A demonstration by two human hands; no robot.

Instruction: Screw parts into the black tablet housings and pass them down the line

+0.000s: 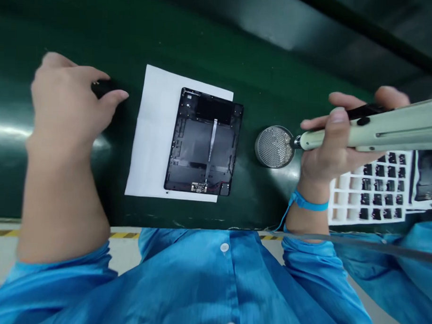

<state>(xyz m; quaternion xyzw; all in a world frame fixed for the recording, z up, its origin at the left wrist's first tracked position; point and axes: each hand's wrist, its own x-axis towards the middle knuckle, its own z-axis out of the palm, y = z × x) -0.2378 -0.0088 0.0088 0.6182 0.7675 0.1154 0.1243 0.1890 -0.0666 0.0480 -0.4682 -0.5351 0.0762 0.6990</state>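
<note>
My right hand [330,142] is wrapped around a pale green electric screwdriver [390,128]. Its tip reaches the right side of a round dish [275,147] with a perforated top and small screws on it. At the left, my left hand [71,98] is over the table with thumb and forefinger apart. A dark patch lies between those fingers, and I cannot tell whether it is a part or shadow. Between my hands lies an open black tablet housing [202,147], with a pale ribbon cable [212,143] along it and a small circuit board [199,187] at its near edge.
Under the housing is a white sheet [149,131] on the green table [206,48]. A white compartment tray [371,191] of small black parts stands at the right, beside another black housing [429,176]. Another person's blue sleeve [404,263] shows at the lower right.
</note>
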